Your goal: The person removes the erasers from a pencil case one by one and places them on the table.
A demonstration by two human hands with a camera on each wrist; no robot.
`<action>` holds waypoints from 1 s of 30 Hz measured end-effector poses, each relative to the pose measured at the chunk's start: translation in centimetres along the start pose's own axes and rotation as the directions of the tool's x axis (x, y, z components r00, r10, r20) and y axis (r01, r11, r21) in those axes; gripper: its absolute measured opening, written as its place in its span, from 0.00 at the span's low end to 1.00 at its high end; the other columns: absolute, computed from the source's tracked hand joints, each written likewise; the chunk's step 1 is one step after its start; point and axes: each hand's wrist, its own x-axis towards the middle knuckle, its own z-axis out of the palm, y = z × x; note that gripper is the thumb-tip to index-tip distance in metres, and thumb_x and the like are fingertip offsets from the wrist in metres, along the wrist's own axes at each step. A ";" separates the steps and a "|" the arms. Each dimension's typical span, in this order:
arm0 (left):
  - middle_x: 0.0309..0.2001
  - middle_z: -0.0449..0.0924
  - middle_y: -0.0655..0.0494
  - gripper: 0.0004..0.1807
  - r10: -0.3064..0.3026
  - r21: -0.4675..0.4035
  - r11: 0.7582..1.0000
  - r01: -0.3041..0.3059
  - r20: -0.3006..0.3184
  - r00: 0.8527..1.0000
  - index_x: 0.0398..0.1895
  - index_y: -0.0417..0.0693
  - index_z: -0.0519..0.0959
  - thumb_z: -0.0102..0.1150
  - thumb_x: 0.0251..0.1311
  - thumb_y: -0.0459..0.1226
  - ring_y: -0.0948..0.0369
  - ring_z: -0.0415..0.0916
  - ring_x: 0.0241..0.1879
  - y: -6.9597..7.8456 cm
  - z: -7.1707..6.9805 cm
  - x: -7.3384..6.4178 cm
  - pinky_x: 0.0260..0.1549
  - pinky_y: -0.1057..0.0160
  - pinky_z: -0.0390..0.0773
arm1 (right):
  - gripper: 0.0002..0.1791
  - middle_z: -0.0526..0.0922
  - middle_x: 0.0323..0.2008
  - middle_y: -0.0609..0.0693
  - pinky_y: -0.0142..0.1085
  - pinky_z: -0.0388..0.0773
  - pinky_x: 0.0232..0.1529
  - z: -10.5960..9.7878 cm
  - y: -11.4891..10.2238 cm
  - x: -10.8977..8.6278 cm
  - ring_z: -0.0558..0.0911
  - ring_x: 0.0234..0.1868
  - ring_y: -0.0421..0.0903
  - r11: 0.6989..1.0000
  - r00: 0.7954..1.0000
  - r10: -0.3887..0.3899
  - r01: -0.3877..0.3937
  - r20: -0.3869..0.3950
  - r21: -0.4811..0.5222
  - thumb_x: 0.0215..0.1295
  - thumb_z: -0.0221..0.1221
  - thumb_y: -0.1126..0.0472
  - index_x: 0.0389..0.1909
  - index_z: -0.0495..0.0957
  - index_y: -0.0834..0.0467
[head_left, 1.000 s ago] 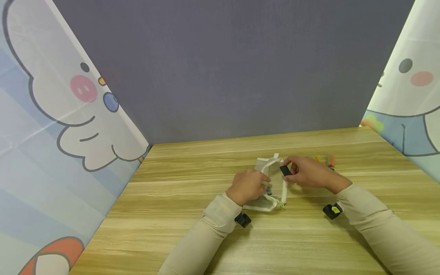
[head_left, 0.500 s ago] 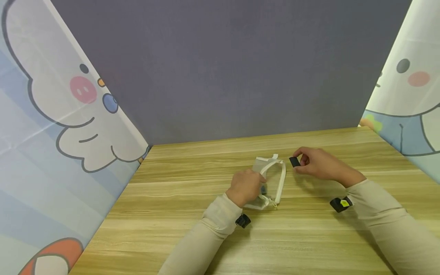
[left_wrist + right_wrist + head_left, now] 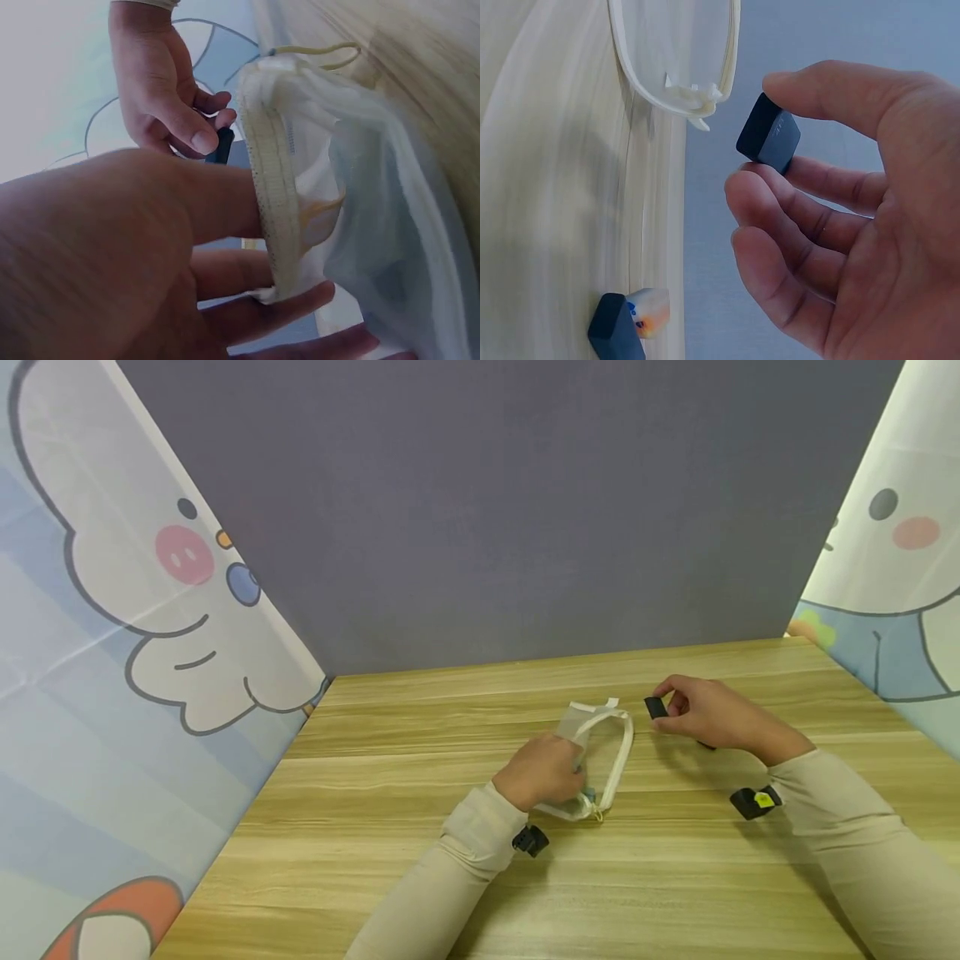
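Note:
A pale mesh drawstring bag [image 3: 626, 760] lies on the table with a white band round its mouth. My left hand [image 3: 543, 770] grips the mouth's edge; in the left wrist view its fingers lie to both sides of the white band [image 3: 268, 172]. Something bluish shows inside, too small to identify. Just right of the bag, my right hand [image 3: 712, 717] pinches a small black rectangular block [image 3: 769, 135] between thumb and fingers, apart from the bag. Faint markings show on one face of the block.
Below the right hand, a second black block [image 3: 615, 328] sits on the wooden table [image 3: 420, 827] beside a small white, orange and blue piece [image 3: 652, 311]. A grey panel [image 3: 510, 527] stands along the back edge, with cartoon-printed sheets [image 3: 112, 693] at both sides.
Carrying the black block, my right hand has moved right and toward the back, away from the bag's mouth. My left hand stays at the bag, its fingers slightly shifted.

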 end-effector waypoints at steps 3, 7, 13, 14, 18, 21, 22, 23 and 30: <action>0.28 0.78 0.58 0.05 0.019 -0.026 0.999 -0.019 0.029 0.999 0.35 0.48 0.81 0.56 0.67 0.37 0.65 0.72 0.24 0.0 0.0 0.2 0.23 0.68 0.71 | 0.27 0.79 0.33 0.50 0.39 0.73 0.24 -0.1 0.2 0.0 0.76 0.25 0.45 1.000 1.000 0.011 -0.011 0.005 0.014 0.65 0.68 0.54 0.57 0.72 0.66; 0.55 0.81 0.53 0.25 0.015 -0.078 0.997 -0.011 0.050 0.999 0.68 0.49 0.75 0.54 0.68 0.35 0.64 0.73 0.33 -0.3 0.1 0.3 0.27 0.69 0.73 | 0.27 0.79 0.33 0.49 0.39 0.73 0.27 -0.1 0.5 0.0 0.76 0.26 0.45 1.000 1.000 0.013 -0.013 -0.002 0.004 0.66 0.68 0.54 0.57 0.73 0.66; 0.68 0.72 0.51 0.32 0.017 -0.202 0.979 -0.007 0.047 0.999 0.76 0.54 0.65 0.52 0.69 0.33 0.65 0.68 0.21 -0.9 0.6 0.5 0.20 0.69 0.70 | 0.26 0.78 0.32 0.48 0.40 0.72 0.33 -0.3 0.7 0.0 0.75 0.27 0.44 1.000 1.000 0.006 -0.007 -0.009 -0.022 0.66 0.67 0.53 0.56 0.73 0.66; 0.68 0.71 0.50 0.32 0.019 -0.213 0.977 -0.010 0.040 0.999 0.76 0.55 0.65 0.52 0.69 0.33 0.65 0.66 0.20 -1.1 0.6 0.5 0.20 0.69 0.69 | 0.26 0.78 0.32 0.48 0.40 0.72 0.33 -0.3 0.7 0.0 0.75 0.28 0.44 1.000 1.000 0.005 -0.006 -0.010 -0.025 0.66 0.67 0.52 0.56 0.73 0.66; 0.70 0.68 0.48 0.32 0.021 -0.239 0.971 -0.019 0.004 1.000 0.76 0.57 0.65 0.53 0.69 0.33 0.64 0.67 0.21 -1.6 0.9 0.8 0.19 0.68 0.69 | 0.27 0.79 0.32 0.48 0.40 0.72 0.33 -0.4 0.9 0.0 0.76 0.29 0.44 1.000 1.000 0.005 -0.005 -0.010 -0.027 0.66 0.67 0.52 0.56 0.73 0.66; 0.71 0.66 0.48 0.31 0.022 -0.227 0.973 -0.029 -0.032 0.999 0.76 0.59 0.66 0.53 0.70 0.33 0.64 0.75 0.33 -2.0 1.2 1.0 0.24 0.67 0.70 | 0.28 0.79 0.33 0.48 0.40 0.73 0.33 -0.5 1.0 -0.1 0.76 0.30 0.44 1.000 1.000 0.007 -0.007 -0.010 -0.019 0.66 0.67 0.51 0.56 0.73 0.67; 0.71 0.67 0.49 0.31 0.024 -0.222 0.974 -0.033 -0.043 0.999 0.75 0.60 0.66 0.53 0.70 0.33 0.63 0.75 0.36 -2.2 1.3 1.1 0.26 0.67 0.70 | 0.28 0.79 0.33 0.48 0.40 0.73 0.33 -0.5 1.1 -0.1 0.77 0.30 0.44 1.000 1.000 0.006 -0.007 -0.012 -0.017 0.66 0.67 0.51 0.56 0.73 0.67; 0.70 0.68 0.49 0.31 0.028 -0.223 0.974 -0.040 -0.053 0.998 0.75 0.60 0.67 0.52 0.70 0.33 0.61 0.76 0.36 -2.3 1.4 1.2 0.27 0.66 0.70 | 0.28 0.79 0.33 0.48 0.40 0.73 0.33 -0.5 1.2 -0.1 0.77 0.31 0.44 1.000 1.000 0.007 -0.007 -0.013 -0.016 0.66 0.67 0.51 0.56 0.73 0.67; 0.53 0.76 0.55 0.26 0.066 -0.208 0.973 -0.098 -0.155 0.986 0.67 0.57 0.77 0.53 0.69 0.28 0.64 0.65 0.30 -3.0 2.0 1.6 0.29 0.68 0.68 | 0.28 0.80 0.33 0.48 0.39 0.74 0.33 -0.7 1.3 -0.2 0.78 0.31 0.44 1.000 1.000 0.014 -0.015 -0.024 -0.017 0.65 0.68 0.50 0.55 0.74 0.66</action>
